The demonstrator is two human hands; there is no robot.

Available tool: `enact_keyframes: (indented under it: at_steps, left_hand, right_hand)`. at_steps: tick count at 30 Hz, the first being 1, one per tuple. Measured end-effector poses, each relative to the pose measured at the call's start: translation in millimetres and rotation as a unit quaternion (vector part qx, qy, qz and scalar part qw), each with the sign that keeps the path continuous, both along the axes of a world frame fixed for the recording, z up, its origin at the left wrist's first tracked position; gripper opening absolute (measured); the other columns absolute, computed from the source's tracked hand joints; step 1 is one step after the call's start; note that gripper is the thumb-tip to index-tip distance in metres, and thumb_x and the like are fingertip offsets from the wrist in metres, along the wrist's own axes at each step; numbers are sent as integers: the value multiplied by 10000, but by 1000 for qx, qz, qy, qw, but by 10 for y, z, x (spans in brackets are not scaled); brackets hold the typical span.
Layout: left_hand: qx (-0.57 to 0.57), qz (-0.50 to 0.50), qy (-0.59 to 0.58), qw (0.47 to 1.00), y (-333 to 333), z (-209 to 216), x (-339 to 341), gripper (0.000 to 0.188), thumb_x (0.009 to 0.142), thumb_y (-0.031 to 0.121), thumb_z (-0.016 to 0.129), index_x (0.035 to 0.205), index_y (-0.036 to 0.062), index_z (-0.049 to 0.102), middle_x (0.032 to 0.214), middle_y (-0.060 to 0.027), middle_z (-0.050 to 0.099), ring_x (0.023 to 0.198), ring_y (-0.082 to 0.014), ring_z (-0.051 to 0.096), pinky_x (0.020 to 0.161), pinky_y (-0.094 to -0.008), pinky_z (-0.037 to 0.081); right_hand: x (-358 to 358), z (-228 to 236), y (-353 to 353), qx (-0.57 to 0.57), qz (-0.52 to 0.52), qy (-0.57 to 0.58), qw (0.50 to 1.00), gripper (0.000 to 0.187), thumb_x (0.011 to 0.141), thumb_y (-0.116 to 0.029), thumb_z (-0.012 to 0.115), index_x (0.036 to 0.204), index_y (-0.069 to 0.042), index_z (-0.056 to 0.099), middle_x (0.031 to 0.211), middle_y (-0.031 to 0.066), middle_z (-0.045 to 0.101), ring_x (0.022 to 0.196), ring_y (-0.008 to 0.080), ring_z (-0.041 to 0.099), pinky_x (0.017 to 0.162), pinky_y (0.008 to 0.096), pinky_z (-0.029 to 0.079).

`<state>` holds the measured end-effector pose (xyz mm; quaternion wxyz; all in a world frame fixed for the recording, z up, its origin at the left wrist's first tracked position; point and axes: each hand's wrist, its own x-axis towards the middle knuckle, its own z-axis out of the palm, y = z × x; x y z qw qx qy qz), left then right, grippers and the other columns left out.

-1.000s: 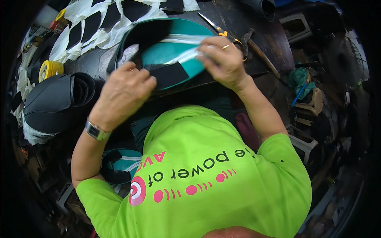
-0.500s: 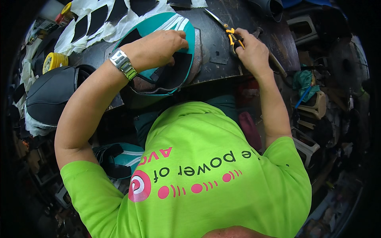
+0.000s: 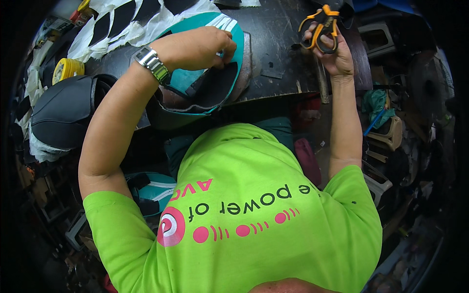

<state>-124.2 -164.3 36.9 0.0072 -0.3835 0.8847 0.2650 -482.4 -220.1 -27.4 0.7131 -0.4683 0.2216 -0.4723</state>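
A teal sewn cover [image 3: 234, 36] with white stripes and black lining lies at the bench's near edge, over a brownish-grey piece. Above it is my left hand [image 3: 202, 49], a metal watch at its wrist. Its fingers are curled in towards the thumb against the cover; what they pinch, if anything, is hidden. Off to the right, my right hand [image 3: 337, 58] is raised and closed round scissors [image 3: 320, 30] with orange and black handles. The handle loops face me, and the blades hardly show.
The dark bench [image 3: 278, 44] carries a small dark scrap [image 3: 271, 74] and a wooden-handled tool [image 3: 323, 85]. White sheeting [image 3: 146, 29] with black patches lies at the far left. Nearer are a yellow tub [image 3: 68, 70] and a black padded piece [image 3: 63, 112]. Stools [image 3: 391, 132] stand at the right.
My right hand has moved right and lifted, turning the scissors so the handles point up and the blades no longer lie over the bench. My left hand has shifted only slightly on the cover.
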Motion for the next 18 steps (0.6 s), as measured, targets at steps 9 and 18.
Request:
enact_keyframes:
  at_steps: [9, 18]
  left_hand:
    - [75, 13, 66, 995, -28, -30, 80, 192, 867, 74, 776, 1028, 19, 686, 962, -128, 722, 961, -314, 699, 835, -430, 544]
    - [23, -4, 42, 999, 47, 10, 7, 132, 828, 63, 794, 923, 12, 719, 886, -137, 733, 878, -315, 708, 792, -415, 537]
  right_hand:
    - [476, 342, 929, -22, -21, 324, 946, 532, 894, -47, 739, 1405, -21, 591, 970, 6, 636, 783, 59, 584, 700, 211, 483]
    - [681, 432, 1431, -306, 17, 685, 661, 461, 864, -108, 667, 1311, -55, 571, 860, 234, 700, 792, 423, 690, 741, 514, 539]
